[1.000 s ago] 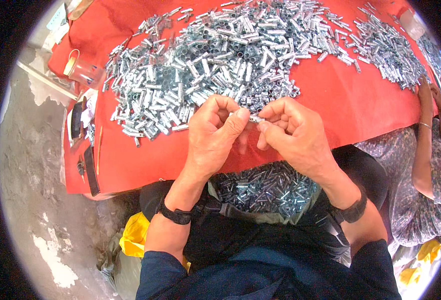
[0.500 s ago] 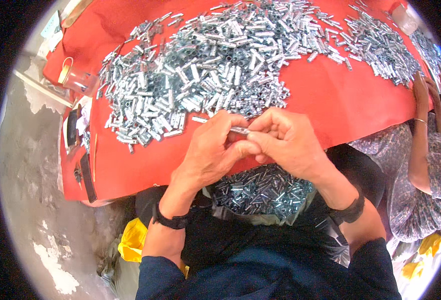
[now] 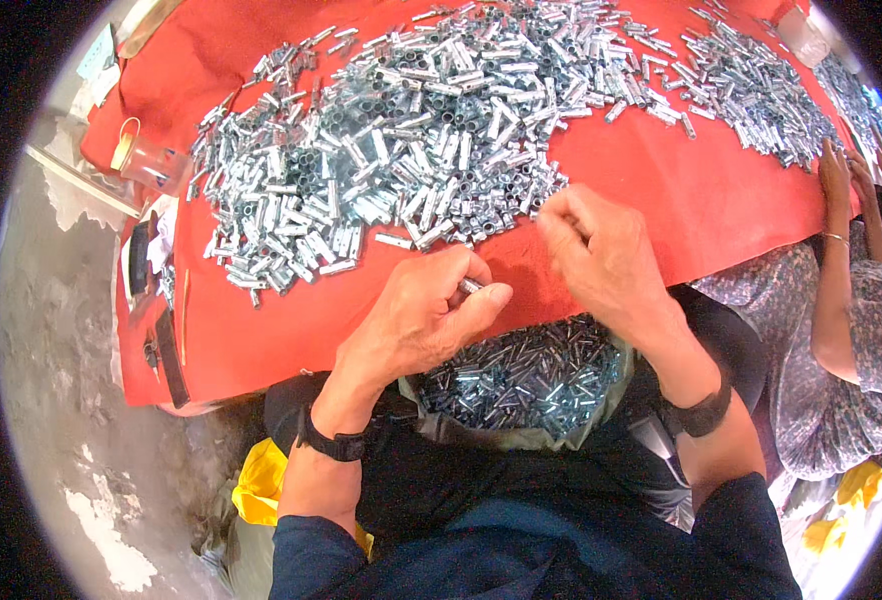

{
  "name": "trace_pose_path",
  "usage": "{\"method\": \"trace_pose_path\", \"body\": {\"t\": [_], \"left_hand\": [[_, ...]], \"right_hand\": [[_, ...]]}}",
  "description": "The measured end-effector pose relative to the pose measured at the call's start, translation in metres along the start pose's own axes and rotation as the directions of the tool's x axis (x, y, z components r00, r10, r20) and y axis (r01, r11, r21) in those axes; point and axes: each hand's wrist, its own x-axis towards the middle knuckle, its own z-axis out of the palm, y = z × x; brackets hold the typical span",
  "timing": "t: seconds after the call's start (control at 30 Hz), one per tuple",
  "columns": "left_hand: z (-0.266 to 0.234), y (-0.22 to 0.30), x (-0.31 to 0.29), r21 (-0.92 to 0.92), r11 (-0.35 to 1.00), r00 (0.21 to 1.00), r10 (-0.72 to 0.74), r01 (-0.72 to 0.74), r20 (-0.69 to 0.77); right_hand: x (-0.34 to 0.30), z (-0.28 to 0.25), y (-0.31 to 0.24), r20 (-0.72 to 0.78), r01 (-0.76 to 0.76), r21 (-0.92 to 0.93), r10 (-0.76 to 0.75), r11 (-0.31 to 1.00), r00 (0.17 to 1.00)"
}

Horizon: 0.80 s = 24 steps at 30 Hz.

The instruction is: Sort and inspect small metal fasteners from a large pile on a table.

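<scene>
My left hand [image 3: 411, 312] is closed round a small silvery metal tube [image 3: 471, 286], pinched between thumb and curled forefinger above the cloth's near edge; only the tube's end shows. My right hand [image 3: 606, 255] is apart from it, just right of the near edge of a big heap of short metal tubes [image 3: 401, 150]. Its fingers are curled in with the tips together, and whatever they may hold is hidden. Below both hands, in my lap, lies an open bag [image 3: 506, 436] full of thin dark and shiny metal pieces [image 3: 521, 380].
Red cloth [image 3: 661, 190] covers the table. A second tube heap [image 3: 756, 95] lies far right, near another person's hand [image 3: 834, 180]. A clear plastic jar [image 3: 151, 165] and a dark strip [image 3: 172, 357] are at the left edge. Yellow bags [image 3: 261, 482] lie below.
My hands were together on the small metal piece. The right hand has parted from it and moved up and right, while the left keeps hold of the tube slightly lower.
</scene>
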Motion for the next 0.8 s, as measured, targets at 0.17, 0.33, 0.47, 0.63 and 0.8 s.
{"method": "trace_pose_path", "body": {"t": [0.17, 0.33, 0.47, 0.63, 0.8], "left_hand": [[0.003, 0.007, -0.001, -0.205, 0.976, 0.997, -0.075, 0.073, -0.001], [0.003, 0.015, -0.001, -0.278, 0.947, 0.986, -0.14, 0.159, 0.085], [0.018, -0.003, -0.003, 0.046, 0.964, 0.965, 0.261, -0.262, 0.018], [0.025, 0.008, -0.012, 0.329, 0.901, 0.944, 0.199, -0.282, 0.264], [-0.004, 0.013, -0.005, 0.65, 0.748, 0.953, 0.276, -0.134, -0.122]], "right_hand": [[0.006, -0.001, 0.018, -0.064, 0.262, -0.548, -0.352, 0.794, 0.934], [0.012, 0.001, 0.017, 0.034, 0.25, -0.677, -0.31, 0.693, 0.95], [0.018, 0.003, 0.012, 0.089, 0.239, -0.755, -0.265, 0.611, 0.96], [0.02, 0.0, 0.009, 0.131, 0.248, -0.807, -0.248, 0.536, 0.96], [0.013, 0.003, 0.005, 0.11, 0.223, -0.825, -0.239, 0.519, 0.965]]}}
